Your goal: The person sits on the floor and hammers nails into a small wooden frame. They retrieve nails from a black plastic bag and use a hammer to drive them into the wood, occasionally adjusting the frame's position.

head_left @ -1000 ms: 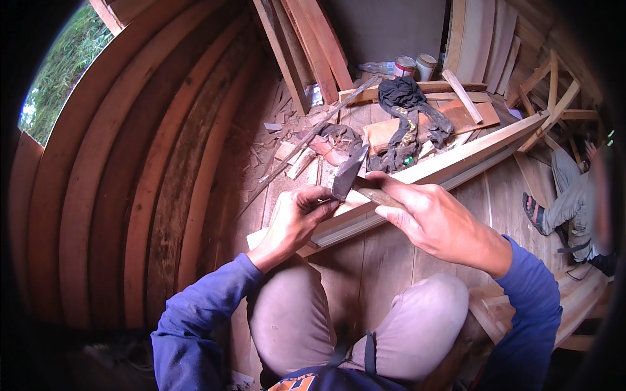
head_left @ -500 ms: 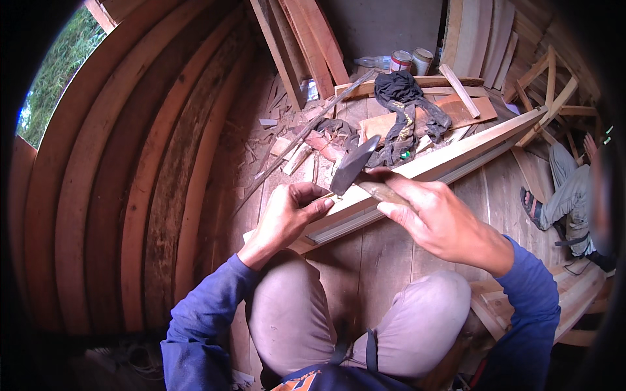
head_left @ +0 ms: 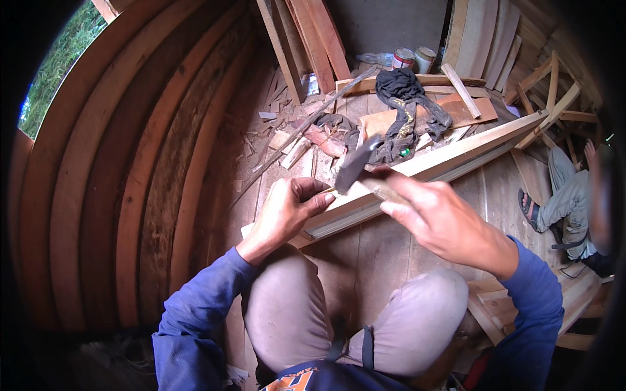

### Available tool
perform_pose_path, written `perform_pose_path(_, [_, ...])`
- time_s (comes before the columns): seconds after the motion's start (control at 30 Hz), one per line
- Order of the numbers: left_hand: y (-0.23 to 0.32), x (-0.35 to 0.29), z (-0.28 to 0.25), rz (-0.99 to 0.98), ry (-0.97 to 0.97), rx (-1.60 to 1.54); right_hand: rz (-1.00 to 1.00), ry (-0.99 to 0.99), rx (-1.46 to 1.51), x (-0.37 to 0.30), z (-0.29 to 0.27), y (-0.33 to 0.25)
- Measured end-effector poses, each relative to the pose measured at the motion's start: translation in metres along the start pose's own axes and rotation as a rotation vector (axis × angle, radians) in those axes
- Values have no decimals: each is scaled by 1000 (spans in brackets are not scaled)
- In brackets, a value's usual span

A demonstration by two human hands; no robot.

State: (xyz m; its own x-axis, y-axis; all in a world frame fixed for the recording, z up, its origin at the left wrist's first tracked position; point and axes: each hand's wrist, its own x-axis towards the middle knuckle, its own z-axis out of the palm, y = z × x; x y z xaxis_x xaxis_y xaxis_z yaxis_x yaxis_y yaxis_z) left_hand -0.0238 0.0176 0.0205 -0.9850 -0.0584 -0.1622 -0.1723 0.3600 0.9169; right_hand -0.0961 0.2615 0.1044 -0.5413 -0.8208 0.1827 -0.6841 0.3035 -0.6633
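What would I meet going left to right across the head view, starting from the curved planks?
Curved planks → left hand → hammer head → right hand → another person's sandal → that person's trouser leg.

A woodworking shop is indicated by boards (head_left: pixel 94 182) lined up at nine o'clock, wood scraps (head_left: pixel 325 141) strewn near twelve, and a hammer (head_left: pixel 354 171).

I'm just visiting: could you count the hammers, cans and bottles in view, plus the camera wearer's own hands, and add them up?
Hammer: 1
Wearer's hands: 2 (left hand, right hand)
Cans: 2 (red-and-white can, pale can)
Clear bottle: 1
Total: 6
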Motion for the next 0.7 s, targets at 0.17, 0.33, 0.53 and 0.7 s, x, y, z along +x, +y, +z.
perform_pose_path(0.17, [4,-4,-2,31,13,94,11,61,31,0,4,-4])
perform_pose_path(0.33, [5,-7,-6,98,-17,233,17,54,30,-1,2,-5])
perform_pose_path(0.53, [2,-7,-5,102,-18,228,41,-22,13,2,1,-2])
perform_pose_path(0.7, [1,-5,-5,82,-30,217,78,89,-44,1,-7,-13])
